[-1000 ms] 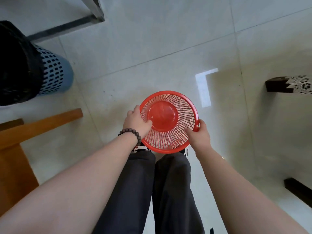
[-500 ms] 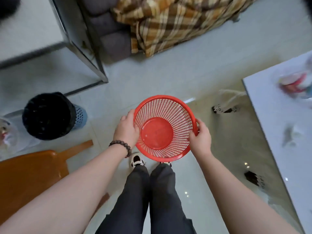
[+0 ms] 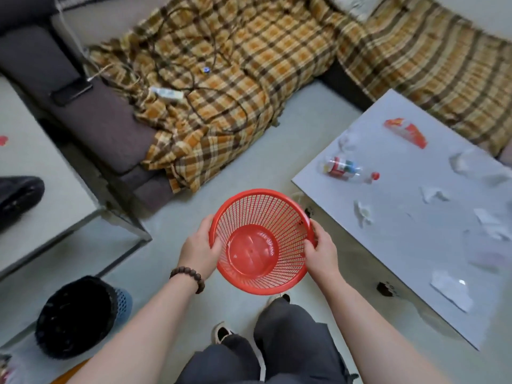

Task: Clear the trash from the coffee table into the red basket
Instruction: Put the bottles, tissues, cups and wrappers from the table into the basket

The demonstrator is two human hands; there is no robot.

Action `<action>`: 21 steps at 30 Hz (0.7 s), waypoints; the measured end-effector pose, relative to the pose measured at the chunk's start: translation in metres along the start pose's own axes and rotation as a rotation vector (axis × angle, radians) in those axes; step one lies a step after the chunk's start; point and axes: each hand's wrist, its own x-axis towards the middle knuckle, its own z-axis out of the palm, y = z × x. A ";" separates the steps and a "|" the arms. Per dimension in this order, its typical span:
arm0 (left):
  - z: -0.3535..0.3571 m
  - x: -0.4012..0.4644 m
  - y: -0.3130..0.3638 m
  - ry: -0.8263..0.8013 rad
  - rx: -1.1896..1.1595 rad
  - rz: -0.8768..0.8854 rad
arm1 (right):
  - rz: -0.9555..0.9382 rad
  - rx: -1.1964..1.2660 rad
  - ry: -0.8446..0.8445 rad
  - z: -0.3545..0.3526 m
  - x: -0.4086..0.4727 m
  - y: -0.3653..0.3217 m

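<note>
Both hands form the grip on the red basket (image 3: 261,241): your left hand (image 3: 198,246) clamps the near-left rim with the thumb inside the mesh, and your right hand (image 3: 321,252) clamps the right rim the same way. You hold the basket in the air above the floor, mouth up and tilted toward you, and it is empty.

Risk one: both hands are occupied. To pick up trash you must free one hand or set the basket down. A one-handed hold on a thin rim lets the light basket tip and spill whatever goes in.

Risk two: the bench (image 3: 410,275) stands to your right, its near-left edge just beside the basket. Swinging the basket across could knock that edge or sweep light scraps onto the floor.

Risk three: the trash differs in handling. The crumpled tissue (image 3: 363,213) nearest the basket and the flat clear wrapper (image 3: 450,289) at the near edge are light and probably shift in any draught from a fast move. The plastic bottle (image 3: 342,169) lies on its side farther out with its red cap (image 3: 375,176) loose beside it; both can roll off. Small pieces such as the cap could catch in the mesh slots.

Farthest, the red snack packet (image 3: 406,133) sits toward the far corner; reaching for it across the other scraps risks dragging them off.
</note>
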 end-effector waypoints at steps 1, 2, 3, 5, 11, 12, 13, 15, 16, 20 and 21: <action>0.003 0.003 0.008 -0.012 -0.006 0.014 | 0.011 0.008 0.018 -0.007 0.001 0.002; 0.007 0.006 0.015 -0.027 -0.008 0.032 | 0.026 0.016 0.035 -0.013 0.003 0.005; 0.011 0.011 0.022 -0.040 -0.006 0.052 | 0.042 0.020 0.049 -0.019 0.006 0.008; 0.020 0.021 0.038 -0.058 0.000 0.089 | 0.055 0.017 0.063 -0.031 0.016 0.014; 0.050 0.070 0.091 -0.029 0.049 0.172 | -0.016 0.044 0.056 -0.063 0.078 0.031; 0.056 0.083 0.100 -0.017 0.067 0.180 | -0.018 0.037 0.049 -0.066 0.095 0.034; 0.062 0.097 0.109 -0.006 0.088 0.182 | -0.018 0.027 0.034 -0.069 0.114 0.035; 0.075 0.126 0.126 0.010 0.125 0.172 | -0.021 0.018 -0.011 -0.073 0.155 0.038; 0.083 0.142 0.135 0.013 0.145 0.151 | -0.019 0.014 -0.040 -0.076 0.177 0.041; 0.105 0.195 0.163 0.004 0.198 0.005 | 0.062 -0.039 -0.142 -0.089 0.256 0.052; 0.109 0.204 0.167 0.002 0.195 -0.026 | 0.070 -0.054 -0.154 -0.093 0.273 0.056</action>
